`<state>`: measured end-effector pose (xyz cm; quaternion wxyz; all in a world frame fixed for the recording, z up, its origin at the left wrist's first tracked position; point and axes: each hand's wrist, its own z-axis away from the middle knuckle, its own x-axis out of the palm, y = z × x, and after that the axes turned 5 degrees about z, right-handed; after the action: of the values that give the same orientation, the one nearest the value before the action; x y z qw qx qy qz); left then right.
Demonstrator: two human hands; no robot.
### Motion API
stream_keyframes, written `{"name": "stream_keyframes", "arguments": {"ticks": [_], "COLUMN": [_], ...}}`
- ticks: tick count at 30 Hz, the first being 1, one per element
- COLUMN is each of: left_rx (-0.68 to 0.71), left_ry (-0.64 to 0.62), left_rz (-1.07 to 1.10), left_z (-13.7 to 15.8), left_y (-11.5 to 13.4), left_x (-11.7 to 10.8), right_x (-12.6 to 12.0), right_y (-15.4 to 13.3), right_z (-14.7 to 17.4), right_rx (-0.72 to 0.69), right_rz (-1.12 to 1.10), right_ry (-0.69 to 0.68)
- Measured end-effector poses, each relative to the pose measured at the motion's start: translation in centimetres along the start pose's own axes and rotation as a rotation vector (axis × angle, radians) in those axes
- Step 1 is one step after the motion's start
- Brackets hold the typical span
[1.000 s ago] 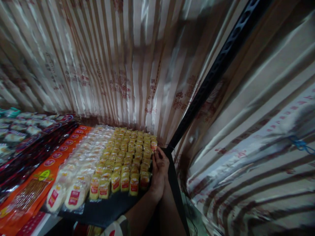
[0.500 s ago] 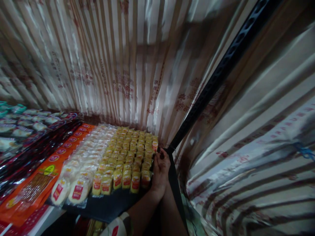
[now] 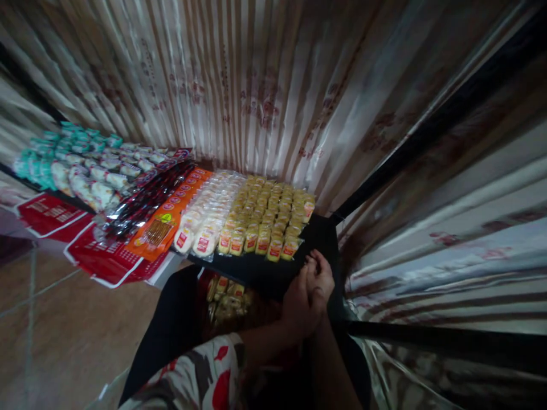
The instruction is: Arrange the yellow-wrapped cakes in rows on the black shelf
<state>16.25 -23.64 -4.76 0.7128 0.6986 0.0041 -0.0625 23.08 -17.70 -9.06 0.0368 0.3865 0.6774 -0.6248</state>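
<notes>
My left hand (image 3: 296, 303) and my right hand (image 3: 322, 279) are close together, overlapping in view, over the right part of the black shelf (image 3: 260, 272). The fingers of both are curled; the dim, blurred view hides what lies in them, if anything. Just beyond and to the left are tight rows of small yellow wrapped cakes (image 3: 269, 219) with red labels, apart from my hands. Left of these lie rows of white round wrapped cakes (image 3: 209, 216), then an orange snack packet (image 3: 171, 213) on its back.
Further left are dark red packets (image 3: 147, 196), white packets (image 3: 100, 176) and teal packets (image 3: 45, 154). Below, more yellow wrapped cakes (image 3: 226, 299) show between my legs. Red printed boxes (image 3: 100, 250) hang under the shelf. A black post (image 3: 367, 185) and striped plastic sheeting (image 3: 239, 85) border the shelf.
My hands have drawn back from the right edge of the yellow cakes toward my body. The camera view has shifted, showing more of the shelf's left side, my legs and the floor.
</notes>
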Motion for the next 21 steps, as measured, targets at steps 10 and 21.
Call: {"name": "stream_keyframes", "arguments": {"ticks": [10,21], "left_rx": [0.115,-0.72], "left_ry": [-0.147,0.2], "left_rz": [-0.03,-0.543], "left_z": [11.2,3.4], "left_y": [-5.3,-11.4], "left_x": [-8.3,-16.8], "right_x": [-0.9,10.8], "right_y": [-1.3,-1.6], "right_z": [13.3,15.9], "right_rx": [-0.219,-0.097], "right_rz": [-0.019,-0.122], "right_ry": [-0.304,-0.802]}}
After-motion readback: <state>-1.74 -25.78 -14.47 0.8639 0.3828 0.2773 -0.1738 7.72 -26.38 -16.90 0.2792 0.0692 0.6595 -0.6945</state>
